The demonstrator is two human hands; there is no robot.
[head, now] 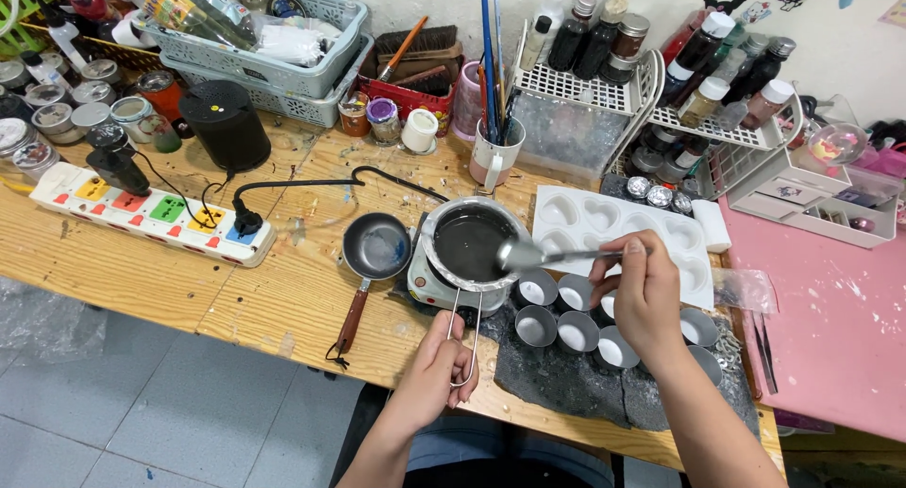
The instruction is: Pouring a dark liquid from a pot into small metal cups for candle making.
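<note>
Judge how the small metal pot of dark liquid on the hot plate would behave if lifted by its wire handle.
The pot looks nearly full, so it is probably heavy for its size and apt to slosh. The left hand grips only a thin wire handle, so it may tilt easily. The right hand holds a spoon over it.

The right hand covers part of the small round metal cups beneath it — their full count cannot be told. The spoon handle disappears inside that fist. The dark contents of the metal pot cannot be identified. The pot hides most of the small burner under it. Both forearms are cut off by the lower edge. Bottles in the white racks — labels too small to make out.
</note>
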